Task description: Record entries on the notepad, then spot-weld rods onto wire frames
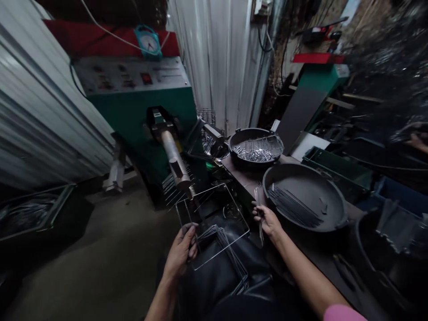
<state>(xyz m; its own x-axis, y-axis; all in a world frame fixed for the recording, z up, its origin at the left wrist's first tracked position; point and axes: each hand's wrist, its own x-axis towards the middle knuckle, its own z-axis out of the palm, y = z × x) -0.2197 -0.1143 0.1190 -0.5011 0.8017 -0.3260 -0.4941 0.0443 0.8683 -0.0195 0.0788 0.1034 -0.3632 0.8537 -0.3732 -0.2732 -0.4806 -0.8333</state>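
Note:
My left hand (187,243) is closed on a rectangular wire frame (221,250), whose far side reaches the tip of the machine's arm (174,160). My right hand (264,219) pinches a small bundle of thin metal rods (257,196), beside the near dark pan. More bent wire frames (230,254) lie stacked on the dark apron over my lap. Straight rods (294,207) rest in the near round pan (329,196). Short shiny metal pieces (257,154) fill part of the farther pan (236,156).
A green machine (117,111) with a blue clock (149,42) stands ahead. A bin of metal parts (60,209) is at the left. At the right are a second green machine (314,80), a blue crate (397,191) and another person's hand (417,141).

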